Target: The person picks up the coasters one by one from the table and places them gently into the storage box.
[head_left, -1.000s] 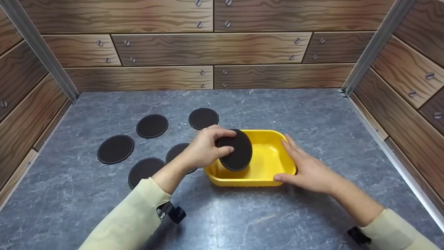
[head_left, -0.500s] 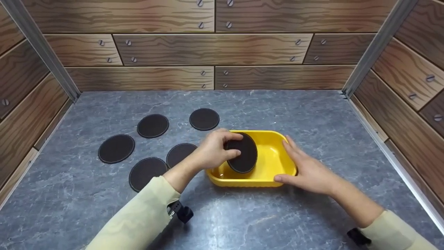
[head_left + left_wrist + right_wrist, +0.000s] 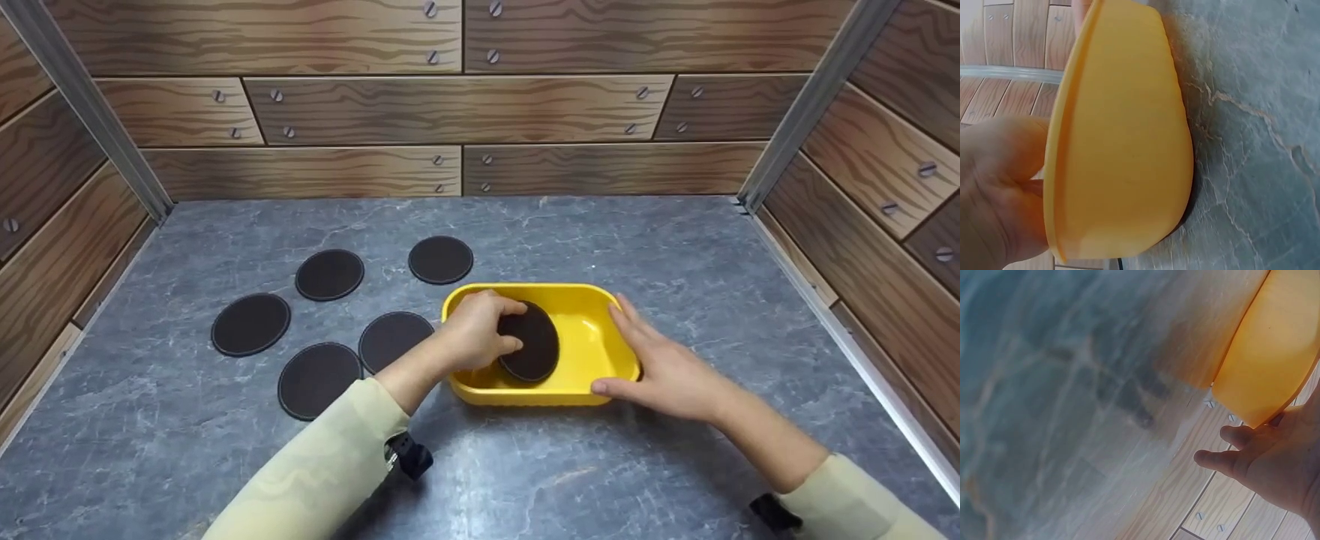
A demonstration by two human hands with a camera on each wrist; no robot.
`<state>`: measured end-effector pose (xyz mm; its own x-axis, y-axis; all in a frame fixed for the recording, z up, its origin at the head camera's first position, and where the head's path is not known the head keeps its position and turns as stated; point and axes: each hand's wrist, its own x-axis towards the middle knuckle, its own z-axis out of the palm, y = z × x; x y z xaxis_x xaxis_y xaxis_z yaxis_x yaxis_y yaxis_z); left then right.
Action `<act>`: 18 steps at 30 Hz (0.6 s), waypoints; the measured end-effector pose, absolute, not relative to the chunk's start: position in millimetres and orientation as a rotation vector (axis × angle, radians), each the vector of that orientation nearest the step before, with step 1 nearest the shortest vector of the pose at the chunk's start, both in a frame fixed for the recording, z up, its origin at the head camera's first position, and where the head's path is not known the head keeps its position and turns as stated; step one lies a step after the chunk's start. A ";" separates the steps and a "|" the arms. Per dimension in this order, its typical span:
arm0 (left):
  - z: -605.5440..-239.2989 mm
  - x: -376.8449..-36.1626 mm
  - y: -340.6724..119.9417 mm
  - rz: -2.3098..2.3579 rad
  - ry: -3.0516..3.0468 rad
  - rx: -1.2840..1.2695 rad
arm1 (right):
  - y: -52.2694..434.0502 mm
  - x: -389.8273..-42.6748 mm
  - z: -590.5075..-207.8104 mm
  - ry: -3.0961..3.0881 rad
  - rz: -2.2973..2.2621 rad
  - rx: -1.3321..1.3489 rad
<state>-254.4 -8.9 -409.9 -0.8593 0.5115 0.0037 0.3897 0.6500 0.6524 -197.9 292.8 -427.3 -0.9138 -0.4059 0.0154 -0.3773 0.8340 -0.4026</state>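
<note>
A round black coaster (image 3: 537,346) with a stitched edge is inside the yellow plastic tub (image 3: 581,296), towards its left half. My left hand (image 3: 476,334) reaches over the tub's left end and holds this coaster at its left edge, thumb and a fingertip showing on its face; the other fingers are hidden. My right hand (image 3: 667,367) holds the tub's right end, thumb at the near rim and fingers along the right side. In the left wrist view, the tub's outer wall (image 3: 1117,135) hides the coaster and fingertips. Two fingers (image 3: 1219,461) stick out beside the tub in the right wrist view.
Several more black coasters lie flat on the grey marbled table (image 3: 517,480), left of and behind the tub: one at the back (image 3: 441,259), one far left (image 3: 250,324), and one nearest the tub (image 3: 394,341). Wood-patterned walls (image 3: 457,109) enclose the back and sides.
My left hand has moved right and down with the coaster, from over the tub's left rim to lower inside it. My right hand and the tub have stayed put.
</note>
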 end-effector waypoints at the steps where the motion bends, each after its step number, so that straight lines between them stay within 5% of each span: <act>1: -409.8 -254.7 -8.3 0.968 2.701 0.739 | 292.7 -198.1 -427.1 2.941 -0.624 -0.630; 18: -409.1 -251.8 1.2 0.571 2.901 0.827 | 292.2 -198.9 -427.1 2.947 -0.633 -0.641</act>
